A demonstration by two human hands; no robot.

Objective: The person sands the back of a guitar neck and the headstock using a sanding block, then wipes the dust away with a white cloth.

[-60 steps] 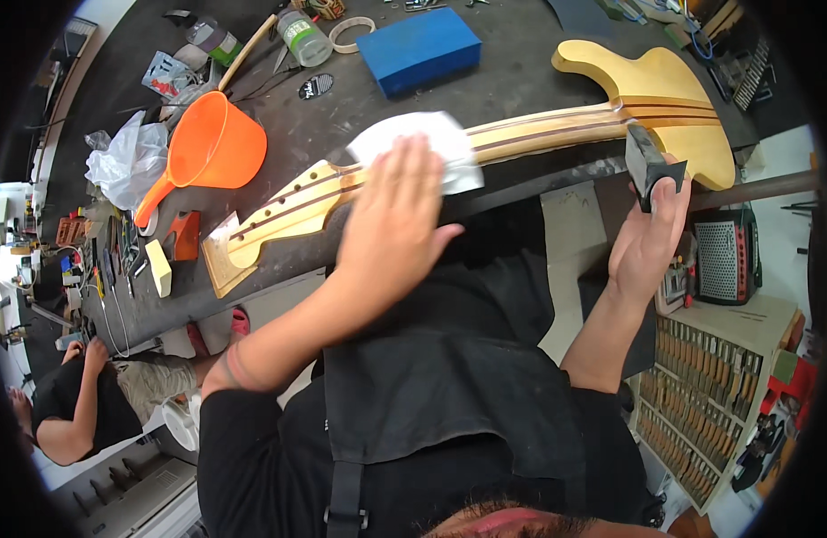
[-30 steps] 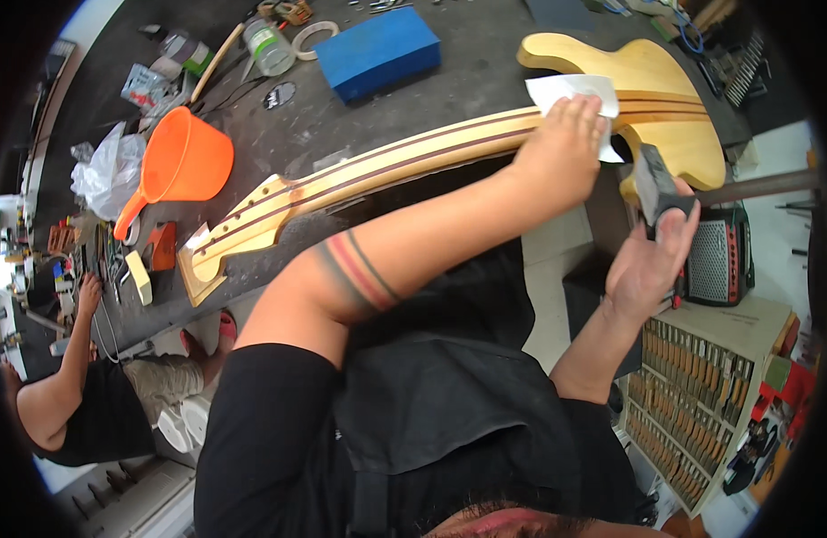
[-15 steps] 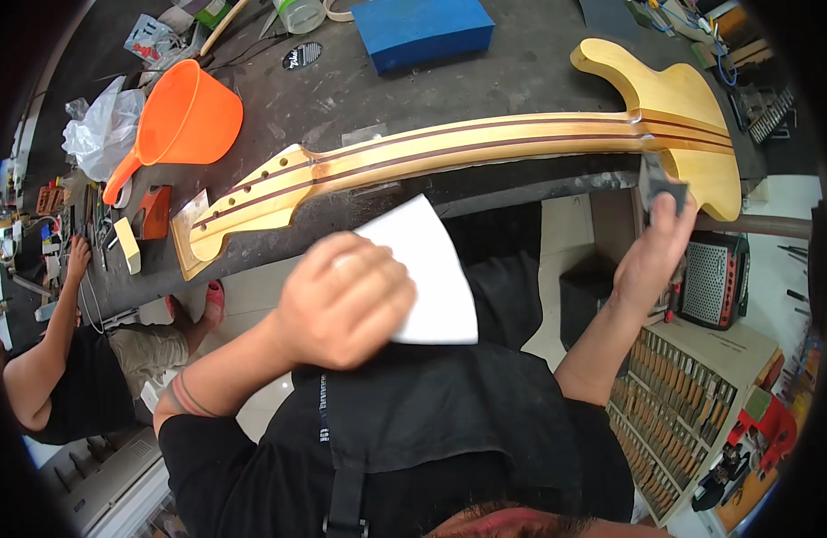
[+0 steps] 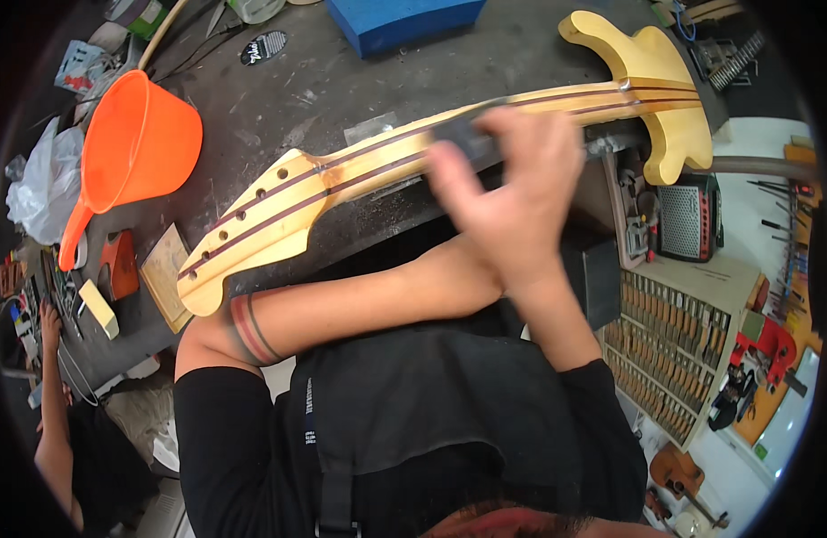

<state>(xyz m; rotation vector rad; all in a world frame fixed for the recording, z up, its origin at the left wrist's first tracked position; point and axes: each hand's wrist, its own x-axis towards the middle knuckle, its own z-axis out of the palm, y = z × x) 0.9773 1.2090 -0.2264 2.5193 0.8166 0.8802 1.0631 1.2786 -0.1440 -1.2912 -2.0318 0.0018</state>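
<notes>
A pale wooden guitar neck [image 4: 377, 157] with dark lengthwise stripes lies across the bench, joined to the body [image 4: 673, 121] at the right. Its headstock [image 4: 265, 224], with a row of holes, extends over the front edge at the left. My right hand [image 4: 521, 175], blurred by motion, grips a dark grey sanding block [image 4: 464, 139] against the middle of the neck. My left forearm crosses in front of me to the right. The left hand [image 4: 479, 273] is mostly hidden behind my right wrist, its fingers out of sight.
An orange scoop [image 4: 144, 139] and a plastic bag [image 4: 50, 175] lie at the left. A blue block [image 4: 404, 22] sits at the back. A thin wooden board [image 4: 165, 278] is beside the headstock. Another person's arm [image 4: 50, 386] shows far left; a tool rack [image 4: 669, 341] stands right.
My right hand has swung left from beside the body onto the neck with the block. My left arm has moved right, and the white sheet it held is out of sight. The view has shifted.
</notes>
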